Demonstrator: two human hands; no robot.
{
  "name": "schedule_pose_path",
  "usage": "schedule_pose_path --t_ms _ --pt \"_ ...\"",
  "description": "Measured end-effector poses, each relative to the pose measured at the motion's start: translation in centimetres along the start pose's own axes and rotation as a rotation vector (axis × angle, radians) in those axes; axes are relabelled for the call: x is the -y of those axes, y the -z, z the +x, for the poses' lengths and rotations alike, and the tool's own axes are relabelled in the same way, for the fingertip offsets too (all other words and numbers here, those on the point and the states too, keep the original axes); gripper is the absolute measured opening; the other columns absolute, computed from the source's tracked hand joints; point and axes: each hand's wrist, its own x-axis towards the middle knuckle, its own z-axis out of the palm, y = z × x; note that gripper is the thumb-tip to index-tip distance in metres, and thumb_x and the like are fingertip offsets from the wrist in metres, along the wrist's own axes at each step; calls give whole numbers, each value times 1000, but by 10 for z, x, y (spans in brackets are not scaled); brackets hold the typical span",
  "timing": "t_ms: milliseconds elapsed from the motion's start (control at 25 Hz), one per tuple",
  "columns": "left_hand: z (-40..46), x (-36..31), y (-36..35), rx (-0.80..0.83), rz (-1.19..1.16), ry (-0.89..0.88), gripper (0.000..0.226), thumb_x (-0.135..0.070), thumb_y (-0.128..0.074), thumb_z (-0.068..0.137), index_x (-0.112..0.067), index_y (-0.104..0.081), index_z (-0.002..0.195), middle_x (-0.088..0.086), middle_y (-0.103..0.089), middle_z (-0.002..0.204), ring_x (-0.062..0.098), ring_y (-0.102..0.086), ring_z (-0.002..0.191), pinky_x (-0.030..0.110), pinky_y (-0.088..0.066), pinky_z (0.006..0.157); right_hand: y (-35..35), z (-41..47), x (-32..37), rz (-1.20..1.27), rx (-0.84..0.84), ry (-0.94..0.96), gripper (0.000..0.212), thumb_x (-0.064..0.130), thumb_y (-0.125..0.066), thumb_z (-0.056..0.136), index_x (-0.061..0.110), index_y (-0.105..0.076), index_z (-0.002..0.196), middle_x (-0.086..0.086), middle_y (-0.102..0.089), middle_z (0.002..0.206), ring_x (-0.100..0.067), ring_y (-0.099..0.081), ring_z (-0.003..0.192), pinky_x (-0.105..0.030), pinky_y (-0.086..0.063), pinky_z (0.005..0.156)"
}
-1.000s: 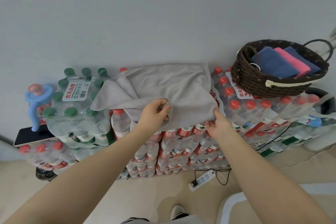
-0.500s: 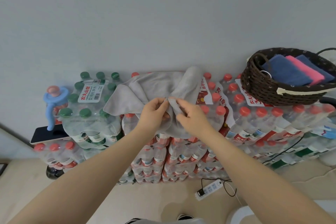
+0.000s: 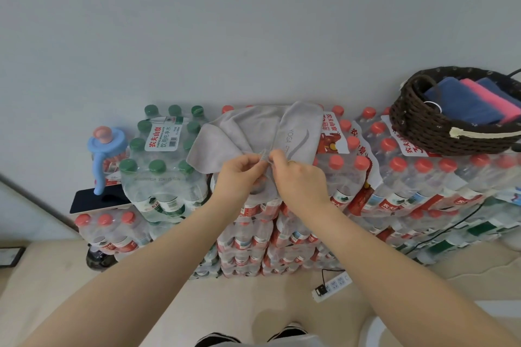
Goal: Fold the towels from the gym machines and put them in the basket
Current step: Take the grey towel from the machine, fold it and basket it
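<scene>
Plain grey wall (image 3: pixel 253 22) up top, and against it a stack of shrink-wrapped water bottle packs (image 3: pixel 282 222) serving as the work surface, red caps across most of it, a green-capped pack (image 3: pixel 166 155) to the left. Pale floor (image 3: pixel 239 304) below, with a white power strip (image 3: pixel 332 285) lying on it. Far right, a dark woven basket (image 3: pixel 439 132) sits on the bottles with blue and pink folded towels (image 3: pixel 473 100) inside. A grey towel (image 3: pixel 253 127) lies spread over the top packs, its right side folded in toward the middle. Both arms reach forward: left hand (image 3: pixel 239 175) and right hand (image 3: pixel 301 177) meet at the towel's near edge, fingers curled, each pinching a corner, the two corners touching between them.
</scene>
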Motion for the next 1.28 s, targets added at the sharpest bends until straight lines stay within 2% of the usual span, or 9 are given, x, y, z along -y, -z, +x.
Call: schedule_pose_path --t_ms 240,320,480,680,840,920,1040,1160,1280 --pt "-4 -3 11 -41 -142 134 22 -9 -52 93 -13 -66 75 7 -61 69 14 -56 62 19 -54 62 0 -4 11 207 45 55 15 14 -68 73 16 -69 88 1 -56 58 -17 -55 44 -19 -30 31" --pt "-6 -5 15 -4 -167 170 24 -10 -48 95 -10 -64 77 7 -64 73 12 -60 65 15 -56 60 2 -6 13 378 86 7 25 20 -49 82 16 -70 93 0 -60 64 -18 -58 50 -19 -34 35" --pt "-8 -7 20 83 -239 250 25 -12 -43 97 -7 -63 83 8 -66 79 12 -64 70 19 -57 69 5 -9 13 638 202 -73 40 24 -37 87 15 -66 113 -3 -64 82 -20 -60 63 -18 -35 45" --pt "-4 -10 17 120 -323 442 22 -15 -42 97 -5 -58 86 8 -62 82 16 -59 77 26 -50 80 5 -15 12 587 291 -33 43 30 -33 92 16 -57 124 -4 -67 112 -27 -65 89 -37 -52 63" --pt "-3 -11 13 149 -294 495 18 -19 -51 94 -6 -60 86 6 -63 81 15 -60 77 26 -51 81 9 -15 11 436 298 82 29 15 -59 82 14 -62 111 -3 -72 92 -25 -67 69 -31 -49 45" --pt "-1 -14 12 170 -226 494 13 -19 -54 91 -10 -61 85 2 -64 74 10 -60 70 19 -53 68 14 -15 11 377 236 133 23 16 -64 78 15 -60 101 -1 -68 72 -21 -63 56 -25 -42 37" --pt "1 -23 14 179 -277 391 11 -16 -51 93 -12 -59 86 -1 -62 66 2 -58 51 13 -49 48 32 -6 12 526 200 -79 19 14 -57 82 11 -53 100 -1 -61 72 -21 -59 62 -27 -42 47" --pt "-5 -44 18 225 -443 215 20 -15 -44 96 -15 -56 79 -7 -65 58 0 -60 49 12 -51 50 40 2 0 596 178 -454 30 5 -58 80 10 -47 108 13 -46 75 -14 -49 70 -20 -36 52" --pt "-14 -68 25 285 -632 125 23 -15 -40 96 -15 -54 78 -7 -66 57 2 -63 50 14 -54 53 40 -1 -17 536 168 -699 18 3 -55 81 11 -52 98 5 -50 84 -16 -50 75 -29 -43 60"
